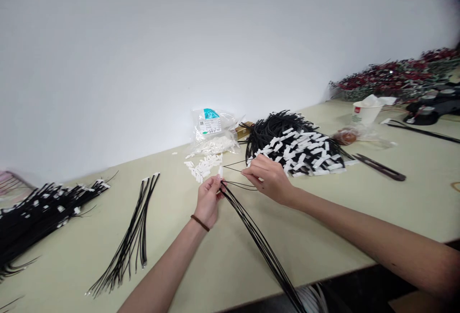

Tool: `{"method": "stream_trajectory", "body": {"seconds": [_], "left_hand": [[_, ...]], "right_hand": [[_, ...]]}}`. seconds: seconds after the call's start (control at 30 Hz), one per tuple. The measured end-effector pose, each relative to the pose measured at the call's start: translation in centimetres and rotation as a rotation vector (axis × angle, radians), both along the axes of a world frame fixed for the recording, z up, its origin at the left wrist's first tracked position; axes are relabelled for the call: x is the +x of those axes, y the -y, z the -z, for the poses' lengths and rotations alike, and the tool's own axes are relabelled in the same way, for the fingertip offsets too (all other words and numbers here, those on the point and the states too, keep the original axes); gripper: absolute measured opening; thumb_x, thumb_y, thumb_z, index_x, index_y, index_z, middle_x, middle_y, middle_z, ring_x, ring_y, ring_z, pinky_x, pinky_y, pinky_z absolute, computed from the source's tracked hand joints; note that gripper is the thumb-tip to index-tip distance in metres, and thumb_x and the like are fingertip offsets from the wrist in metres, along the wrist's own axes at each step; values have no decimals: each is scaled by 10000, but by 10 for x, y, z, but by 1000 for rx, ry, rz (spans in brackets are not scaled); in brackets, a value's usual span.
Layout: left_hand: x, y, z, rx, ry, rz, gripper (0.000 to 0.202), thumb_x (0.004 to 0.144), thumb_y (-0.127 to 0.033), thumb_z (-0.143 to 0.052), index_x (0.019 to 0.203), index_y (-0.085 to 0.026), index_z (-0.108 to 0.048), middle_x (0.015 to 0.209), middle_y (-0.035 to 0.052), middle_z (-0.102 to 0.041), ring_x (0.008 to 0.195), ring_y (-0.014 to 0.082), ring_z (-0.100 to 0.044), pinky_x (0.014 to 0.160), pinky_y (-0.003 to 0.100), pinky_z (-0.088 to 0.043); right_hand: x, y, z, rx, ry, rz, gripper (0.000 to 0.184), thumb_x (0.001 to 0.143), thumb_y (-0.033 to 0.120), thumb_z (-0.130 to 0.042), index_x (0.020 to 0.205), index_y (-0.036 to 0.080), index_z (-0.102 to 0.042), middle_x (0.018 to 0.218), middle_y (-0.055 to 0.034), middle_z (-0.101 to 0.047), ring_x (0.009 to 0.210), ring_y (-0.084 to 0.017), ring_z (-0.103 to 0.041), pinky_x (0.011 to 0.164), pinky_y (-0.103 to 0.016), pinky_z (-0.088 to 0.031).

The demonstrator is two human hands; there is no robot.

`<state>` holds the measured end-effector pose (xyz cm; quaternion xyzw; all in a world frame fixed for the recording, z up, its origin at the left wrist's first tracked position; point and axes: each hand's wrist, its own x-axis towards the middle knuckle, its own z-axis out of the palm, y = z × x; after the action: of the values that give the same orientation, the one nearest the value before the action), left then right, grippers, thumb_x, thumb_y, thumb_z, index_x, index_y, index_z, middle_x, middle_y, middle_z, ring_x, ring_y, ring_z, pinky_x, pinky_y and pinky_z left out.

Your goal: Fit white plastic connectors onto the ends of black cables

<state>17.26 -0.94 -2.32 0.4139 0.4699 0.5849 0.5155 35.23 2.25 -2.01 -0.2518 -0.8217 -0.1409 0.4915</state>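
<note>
My left hand (209, 197) is closed, pinching a small white connector (220, 171) between thumb and fingers. Thin black wires (257, 238) run from that hand down over the table's front edge. To its right, my right hand (268, 176) pinches a thin black wire (233, 164) that stretches toward the connector. Whether the wire end sits inside the connector is too small to tell. Just behind my left hand lies a pile of loose white connectors (204, 167). A large bundle of black wires with white connectors (294, 145) rests behind my right hand.
A clear plastic bag (213, 131) with a label stands against the wall. Dark tweezers (379, 167) lie at right, near a paper cup (366, 111). Several connectored wires (132, 231) lie at left, beside a thicker black wire bundle (39, 217). Red-leaved plants (395, 78) fill the far right.
</note>
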Motion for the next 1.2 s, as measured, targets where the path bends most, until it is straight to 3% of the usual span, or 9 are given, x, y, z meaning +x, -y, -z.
{"method": "stream_trajectory", "body": {"seconds": [0.27, 0.63, 0.83, 1.0, 1.2], "left_hand": [[2, 1, -1, -19, -4, 45, 348, 568, -457, -716, 641, -142, -590, 601, -10, -524, 520, 71, -410, 479, 192, -303], [4, 4, -1, 9, -101, 164, 341, 610, -464, -693, 631, -136, -603, 587, -2, -531, 518, 80, -418, 501, 208, -299], [4, 6, -2, 3, -182, 224, 330, 634, -460, -676, 636, -139, -598, 599, 4, -549, 534, 90, -428, 532, 224, -317], [4, 6, -1, 6, -197, 250, 322, 654, -449, -665, 654, -135, -591, 609, -5, -542, 541, 88, -421, 541, 223, -307], [5, 7, -1, 8, -172, 272, 304, 669, -424, -663, 655, -129, -592, 618, -6, -548, 556, 86, -427, 542, 220, -291]], "right_hand": [[6, -2, -2, 108, 66, 29, 228, 886, 149, -400, 748, 203, -573, 595, -12, -483, 634, -145, -375, 574, -264, -299], [0, 5, -9, 3, 156, 130, 170, 881, 228, -430, 753, 172, -528, 806, -69, -536, 773, -180, -420, 696, -306, -349], [-2, 7, -6, -76, 150, -48, 106, 863, 156, -416, 797, 168, -499, 1049, -94, -563, 1065, -228, -439, 846, -381, -354], [-3, 4, -2, -333, 84, -286, 187, 878, 151, -384, 1036, 166, -484, 948, -71, -592, 924, -166, -511, 830, -326, -409], [-3, 3, -2, -364, 73, -311, 183, 912, 178, -327, 1017, 168, -476, 938, -75, -567, 852, -171, -461, 760, -307, -412]]}}
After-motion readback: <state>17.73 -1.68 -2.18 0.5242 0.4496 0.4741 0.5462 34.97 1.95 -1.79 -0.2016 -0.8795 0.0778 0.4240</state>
